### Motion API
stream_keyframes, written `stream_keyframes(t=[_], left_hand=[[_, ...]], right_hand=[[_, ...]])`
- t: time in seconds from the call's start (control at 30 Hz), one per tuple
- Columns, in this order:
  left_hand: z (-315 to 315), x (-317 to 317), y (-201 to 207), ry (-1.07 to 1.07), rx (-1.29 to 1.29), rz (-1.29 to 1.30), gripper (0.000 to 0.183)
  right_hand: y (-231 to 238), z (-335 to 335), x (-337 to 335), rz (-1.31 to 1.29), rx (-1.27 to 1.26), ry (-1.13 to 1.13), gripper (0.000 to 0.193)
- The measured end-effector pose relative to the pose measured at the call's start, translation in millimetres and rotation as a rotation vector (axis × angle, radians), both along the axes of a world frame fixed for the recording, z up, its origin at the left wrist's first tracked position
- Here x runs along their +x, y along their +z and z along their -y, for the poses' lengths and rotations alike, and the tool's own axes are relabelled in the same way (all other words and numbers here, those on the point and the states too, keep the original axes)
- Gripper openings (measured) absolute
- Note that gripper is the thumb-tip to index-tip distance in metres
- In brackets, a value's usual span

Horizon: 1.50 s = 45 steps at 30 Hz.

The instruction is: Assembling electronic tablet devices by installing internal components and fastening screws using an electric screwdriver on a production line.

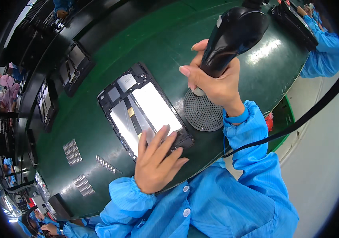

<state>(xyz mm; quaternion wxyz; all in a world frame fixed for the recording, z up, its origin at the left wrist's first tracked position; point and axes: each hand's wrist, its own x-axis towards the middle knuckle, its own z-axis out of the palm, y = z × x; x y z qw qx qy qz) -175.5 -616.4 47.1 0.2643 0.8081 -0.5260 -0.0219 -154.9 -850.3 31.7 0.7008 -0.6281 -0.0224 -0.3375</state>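
Note:
My right hand (221, 85) is wrapped round the tapered lower part of a black electric screwdriver (237, 29), whose bulky end rises toward the top of the view. Its tip is hidden near a round, perforated grey plate (204, 113) on the table. Left of that plate lies an opened tablet (157, 105), slightly turned, showing silver and white inner panels, a dark ribbon cable and a black frame. My left hand (155, 164) rests with fingers spread over the tablet's near edge and holds nothing.
Several small metal strips (72, 152) lie on the green table (169, 35) at the left. More opened tablets (76, 65) sit along the dark far-left ledge. A black cable (296, 123) crosses at right above a green bin (282, 129). A co-worker's blue sleeve (324, 55) is at upper right.

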Motion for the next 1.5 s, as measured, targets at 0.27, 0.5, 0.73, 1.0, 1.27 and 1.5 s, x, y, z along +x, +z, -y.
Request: stream_keyframes(t=[0.27,0.5,0.73,1.0,1.27,1.5], left_hand=[[-35,11,1,0.194,-0.090,0.058,0.029],[-84,32,6,0.541,-0.011,0.109,0.023],[-134,37,-16,1.074,0.129,-0.136,0.025],[-131,32,-16,0.896,0.223,-0.127,0.041],[-164,43,-1,0.607,0.116,-0.255,0.041],[-162,36,-7,0.856,0.099,-0.311,0.033]], right_hand=[[-6,7,4,-0.019,-0.035,0.006,0.036],[-7,13,4,0.008,-0.051,0.014,0.038],[-10,19,9,-0.004,-0.059,-0.128,0.041],[0,17,5,0.127,-0.110,0.092,0.041],[13,-4,1,0.116,-0.154,0.072,0.041],[23,-12,5,0.142,-0.205,0.109,0.042]])
